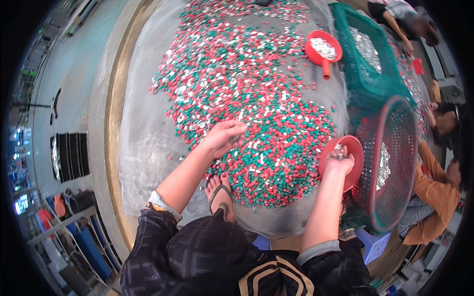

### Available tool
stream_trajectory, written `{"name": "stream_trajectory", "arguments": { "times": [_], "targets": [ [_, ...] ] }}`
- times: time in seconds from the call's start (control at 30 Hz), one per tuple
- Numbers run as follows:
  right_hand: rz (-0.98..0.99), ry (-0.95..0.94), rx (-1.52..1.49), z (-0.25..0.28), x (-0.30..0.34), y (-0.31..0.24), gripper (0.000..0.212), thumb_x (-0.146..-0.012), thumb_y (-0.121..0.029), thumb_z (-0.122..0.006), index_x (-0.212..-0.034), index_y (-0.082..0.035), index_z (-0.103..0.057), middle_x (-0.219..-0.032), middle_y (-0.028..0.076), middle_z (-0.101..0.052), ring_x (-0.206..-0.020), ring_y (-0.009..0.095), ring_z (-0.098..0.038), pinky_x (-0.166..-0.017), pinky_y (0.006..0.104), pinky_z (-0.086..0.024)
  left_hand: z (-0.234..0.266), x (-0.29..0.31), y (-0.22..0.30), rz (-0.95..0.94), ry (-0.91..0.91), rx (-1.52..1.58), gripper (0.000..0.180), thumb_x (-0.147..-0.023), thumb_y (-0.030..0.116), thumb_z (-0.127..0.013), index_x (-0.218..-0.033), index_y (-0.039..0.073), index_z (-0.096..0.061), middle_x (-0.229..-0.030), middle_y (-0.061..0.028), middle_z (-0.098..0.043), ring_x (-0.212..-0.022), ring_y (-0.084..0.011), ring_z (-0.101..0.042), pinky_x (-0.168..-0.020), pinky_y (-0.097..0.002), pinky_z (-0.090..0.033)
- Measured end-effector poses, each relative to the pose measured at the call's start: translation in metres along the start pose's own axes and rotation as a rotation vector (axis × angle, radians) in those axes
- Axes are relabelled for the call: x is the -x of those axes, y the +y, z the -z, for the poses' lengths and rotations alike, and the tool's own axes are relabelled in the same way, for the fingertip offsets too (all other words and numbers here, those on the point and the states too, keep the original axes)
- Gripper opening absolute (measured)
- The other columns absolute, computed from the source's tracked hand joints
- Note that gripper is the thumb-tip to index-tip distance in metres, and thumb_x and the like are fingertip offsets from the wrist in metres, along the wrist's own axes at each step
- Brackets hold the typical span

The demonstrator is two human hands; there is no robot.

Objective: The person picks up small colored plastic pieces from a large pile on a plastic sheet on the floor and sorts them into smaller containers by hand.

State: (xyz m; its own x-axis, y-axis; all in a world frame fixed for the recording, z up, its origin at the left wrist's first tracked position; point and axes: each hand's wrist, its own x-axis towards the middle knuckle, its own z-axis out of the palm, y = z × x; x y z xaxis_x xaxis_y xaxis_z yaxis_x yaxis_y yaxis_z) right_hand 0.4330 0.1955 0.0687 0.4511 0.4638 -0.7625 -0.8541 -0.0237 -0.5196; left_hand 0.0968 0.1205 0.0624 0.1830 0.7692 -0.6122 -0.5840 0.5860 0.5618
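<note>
Red-and-green pile [276, 170] spreads centre, red bowl [357, 170] near right!
Left hand [220, 138] curls round silvery pieces [234, 140] over the pile; right hand [340, 162] holds some inside the bowl (loosened fingers could spill strays).

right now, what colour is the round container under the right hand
Red; the round container shows best in the head view.

A pale blue-green floor [71, 106] stretches away beyond a long concrete kerb [104, 111], a black ribbed panel [73, 157] lying nearby, on the left of the room before me. A metal rack [61, 226] holds upright blue panels [94, 251] at lower left, below bright white light [20, 203] at the far edge. Opposite, a blue plastic stool [374, 245] stands low.
</note>
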Motion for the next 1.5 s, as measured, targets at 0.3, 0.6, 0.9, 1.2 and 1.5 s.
{"name": "stream_trajectory", "arguments": {
  "times": [0.3, 0.6, 0.9, 1.2, 1.5],
  "targets": [
    [0.85, 0.008, -0.064, -0.035, 0.011, -0.113, 0.038, -0.085, -0.028, -0.047, -0.109, 0.001, -0.054, -0.105, 0.015, -0.054, -0.09, 0.021, -0.056, -0.076, 0.032, -0.048, -0.014, -0.006, -0.01, 0.114, 0.026, -0.069, 0.026, -0.091, 0.012, -0.049, -0.111, -0.004, -0.054, -0.096, -0.0149, -0.064, -0.089, -0.0248, -0.064, -0.073, -0.0291, -0.053],
    [1.197, 0.175, 0.701, -0.011, -0.028, -0.119, 0.057, -0.09, -0.03, -0.046, -0.134, 0.004, -0.032, -0.138, 0.023, -0.033, -0.128, 0.035, -0.032, -0.105, 0.0419, -0.024, -0.062, -0.048, 0.003, 0.184, -0.007, 0.019, 0.045, -0.098, 0.032, -0.032, -0.115, -0.009, -0.044, -0.112, -0.0285, -0.051, -0.107, -0.0372, -0.054, -0.086, -0.0381, -0.052],
    [1.369, 0.387, 1.118, -0.006, -0.045, -0.099, 0.051, -0.089, -0.035, -0.047, -0.128, -0.003, -0.042, -0.123, 0.021, -0.048, -0.115, 0.036, -0.044, -0.099, 0.0483, -0.026, -0.238, -0.159, 0.12, -0.297, -0.196, 0.133, 0.062, -0.097, 0.034, -0.032, -0.137, -0.005, -0.005, -0.143, -0.0298, -0.009, -0.131, -0.0432, -0.02, -0.106, -0.0547, -0.025],
    [1.467, 0.361, 1.168, -0.003, -0.046, -0.092, 0.047, -0.088, -0.035, -0.051, -0.123, -0.003, -0.047, -0.115, 0.019, -0.053, -0.109, 0.035, -0.048, -0.095, 0.0468, -0.03, -0.115, -0.086, 0.082, -0.428, 0.004, -0.711, 0.056, -0.08, 0.014, -0.065, -0.127, -0.006, -0.043, -0.125, -0.0151, -0.05, -0.11, -0.0209, -0.051, -0.095, -0.0347, -0.039],
    [1.731, -0.095, 0.985, -0.016, 0.007, -0.038, 0.031, -0.081, -0.01, -0.059, -0.108, 0.002, -0.055, -0.108, 0.018, -0.055, -0.101, 0.033, -0.052, -0.089, 0.0408, -0.038, 0.058, 0.039, -0.047, -0.452, 0.531, -0.749, 0.034, -0.081, -0.002, -0.057, -0.115, -0.003, -0.054, -0.104, -0.0103, -0.061, -0.09, -0.0154, -0.061, -0.078, -0.0259, -0.05]
  ]
}}
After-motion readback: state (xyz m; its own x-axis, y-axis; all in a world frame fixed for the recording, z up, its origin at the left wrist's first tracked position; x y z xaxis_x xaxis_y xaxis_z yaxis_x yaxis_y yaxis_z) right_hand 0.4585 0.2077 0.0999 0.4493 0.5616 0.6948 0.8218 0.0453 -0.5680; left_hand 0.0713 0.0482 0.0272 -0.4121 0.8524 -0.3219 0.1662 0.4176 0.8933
